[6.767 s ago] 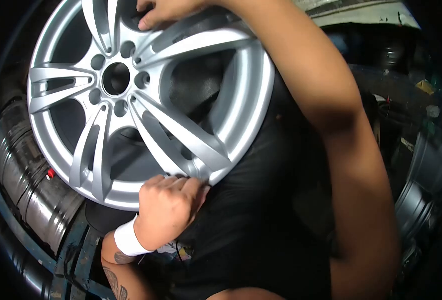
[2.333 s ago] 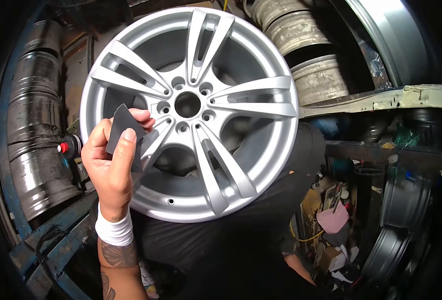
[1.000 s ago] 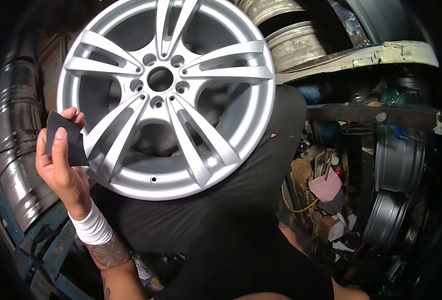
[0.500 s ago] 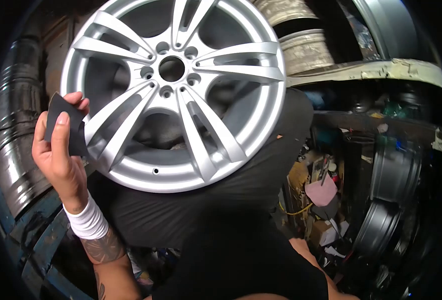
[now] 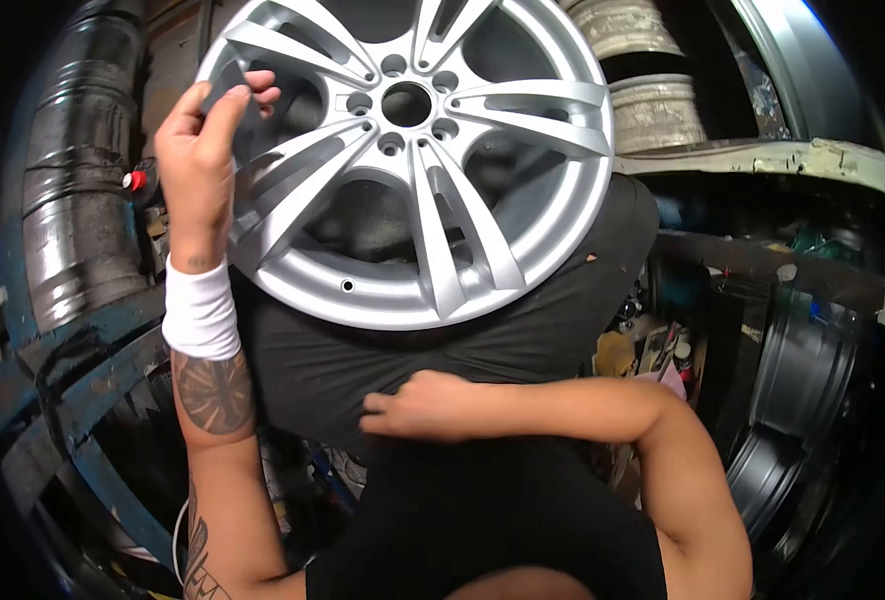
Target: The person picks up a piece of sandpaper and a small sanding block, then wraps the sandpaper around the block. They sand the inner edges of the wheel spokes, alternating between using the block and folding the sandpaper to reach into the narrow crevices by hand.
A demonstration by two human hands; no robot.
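A silver alloy wheel with paired spokes, a round centre hole and several bolt holes rests across my lap. At its left rim, my left hand is closed on a thin dark sheet that looks like sandpaper, pinched between thumb and fingers. A white wristband covers that wrist. My right hand is over the dark trousers, below the wheel's near rim. Its fingers are curled in and somewhat blurred; I see nothing held in them.
Stacked metal rims stand at the left beside a blue metal frame. More rims sit on a shelf with a pale edge at upper right. Dark rims and clutter occupy the lower right.
The wheel appears further right and higher in view. My left hand, still holding the dark sheet, has gone up and right. My right arm has swung in across my lap.
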